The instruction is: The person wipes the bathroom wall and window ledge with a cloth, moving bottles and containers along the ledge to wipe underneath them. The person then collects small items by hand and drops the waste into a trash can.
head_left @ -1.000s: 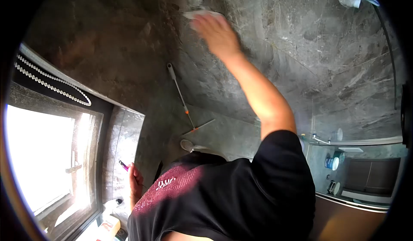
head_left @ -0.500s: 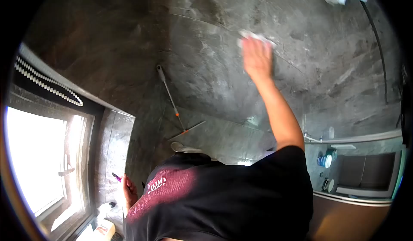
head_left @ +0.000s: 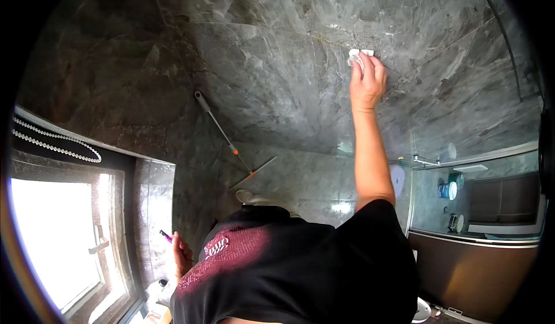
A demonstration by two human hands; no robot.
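At the grey marbled tile wall (head_left: pixel 277 63), my right hand (head_left: pixel 368 87) has its fingers bunched around a crumpled white wipe (head_left: pixel 361 54), which is pressed to the tiles near a grout line. Low on the left, by the window recess, my left hand (head_left: pixel 182 253) is closed around a slim purple and black object (head_left: pixel 166 235). Only one end of it sticks out of the fingers, so its kind does not show.
A squeegee (head_left: pixel 217 126) with an orange joint leans in the corner. On the left are a bright window (head_left: pixel 55 225) and a beaded blind chain (head_left: pixel 58 144). Bottles (head_left: pixel 155 289) stand on the sill. A mirrored cabinet (head_left: pixel 497 197) is at the right.
My right hand has slid the wipe a little to the right along the wall, and its fingers have gone from flat to bunched. My left hand keeps its hold. The camera view has shifted.
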